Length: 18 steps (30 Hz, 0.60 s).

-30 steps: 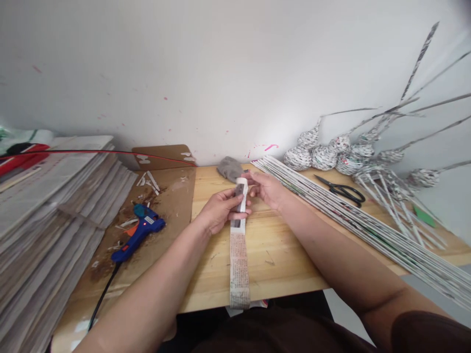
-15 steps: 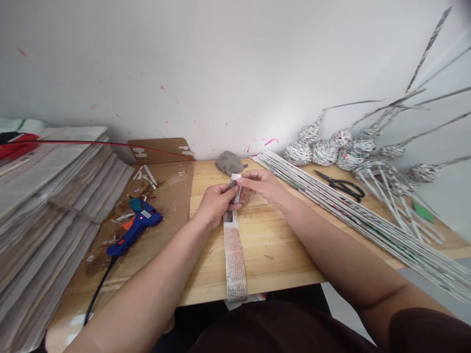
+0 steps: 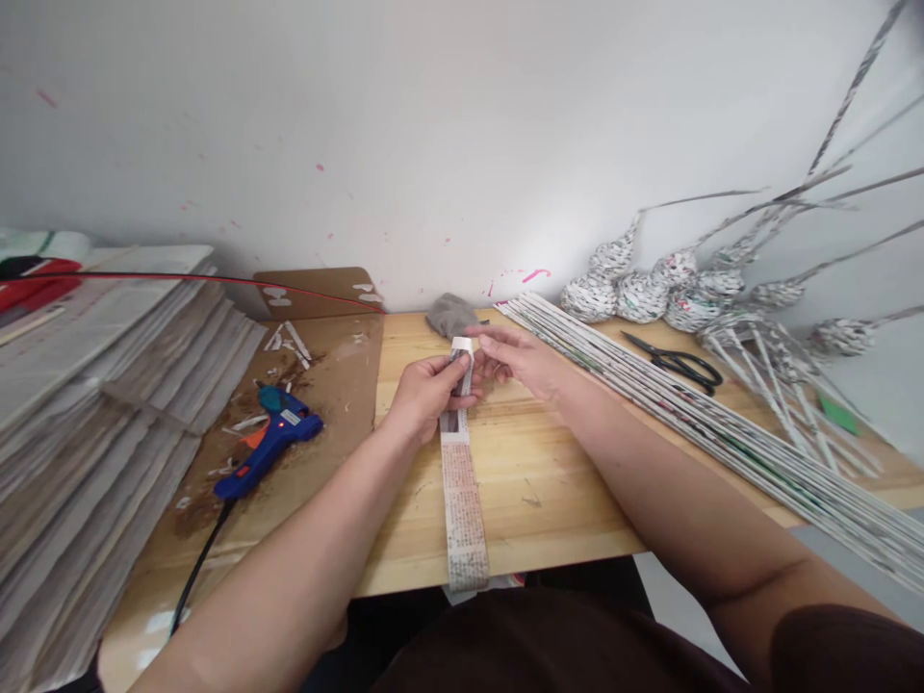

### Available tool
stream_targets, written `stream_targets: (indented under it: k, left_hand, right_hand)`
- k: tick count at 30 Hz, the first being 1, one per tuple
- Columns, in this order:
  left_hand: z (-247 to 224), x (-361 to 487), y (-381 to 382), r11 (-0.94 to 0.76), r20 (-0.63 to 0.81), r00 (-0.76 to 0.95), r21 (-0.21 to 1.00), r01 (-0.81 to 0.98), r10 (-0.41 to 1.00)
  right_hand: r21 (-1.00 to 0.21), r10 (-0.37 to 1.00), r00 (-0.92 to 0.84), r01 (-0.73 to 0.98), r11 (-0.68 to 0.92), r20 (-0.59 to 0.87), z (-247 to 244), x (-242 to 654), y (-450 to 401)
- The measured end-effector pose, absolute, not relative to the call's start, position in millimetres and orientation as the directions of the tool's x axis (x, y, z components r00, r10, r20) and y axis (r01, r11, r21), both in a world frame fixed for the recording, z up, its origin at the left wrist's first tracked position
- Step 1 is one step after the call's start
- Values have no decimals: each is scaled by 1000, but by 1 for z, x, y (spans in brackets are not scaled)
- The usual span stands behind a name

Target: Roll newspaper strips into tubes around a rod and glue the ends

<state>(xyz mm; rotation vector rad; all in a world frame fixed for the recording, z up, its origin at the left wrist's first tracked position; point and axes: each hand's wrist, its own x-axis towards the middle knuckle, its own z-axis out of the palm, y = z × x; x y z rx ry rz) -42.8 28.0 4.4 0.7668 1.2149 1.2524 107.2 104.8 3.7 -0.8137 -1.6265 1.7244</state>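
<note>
A long newspaper strip [image 3: 463, 491] runs from my hands toward me and hangs over the table's front edge. My left hand [image 3: 433, 390] is closed on it near its far end, thumb on top and fingers beneath. The strip's tip shows white beyond the thumb. Close to the right of that tip is my right hand [image 3: 524, 361], its fingers loosely stretched out and apart, with nothing seen in them. Whether a fingertip still brushes the paper I cannot tell. Just behind the tip lies a grey cloth lump [image 3: 451, 316].
A blue glue gun [image 3: 270, 443] with its cord lies on stained cardboard [image 3: 339, 404] at left, beside a tall newspaper stack [image 3: 137, 395]. Rolled paper sticks [image 3: 650, 404], black scissors [image 3: 675, 364] and woven paper gourds [image 3: 642, 296] occupy the right side. A wall stands behind.
My right fingers have come off the strip's far end and spread apart. The left hand keeps its hold. The whole view has shifted slightly.
</note>
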Motion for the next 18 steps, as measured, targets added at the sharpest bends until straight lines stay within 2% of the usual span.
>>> stream_targets:
  k: [6, 10, 18]
  left_hand:
    - [1, -44, 28, 192, -227, -119, 948, -255, 967]
    - [1, -44, 28, 203, -234, -108, 949, -240, 966]
    - [2, -43, 28, 213, -243, -109, 949, -231, 964]
  right_hand:
    - [-995, 782, -619, 6, 99, 74, 0, 106, 104]
    - [-996, 808, -585, 10, 87, 65, -1, 105, 105]
    - [-992, 754, -650, 0, 125, 95, 1, 105, 103]
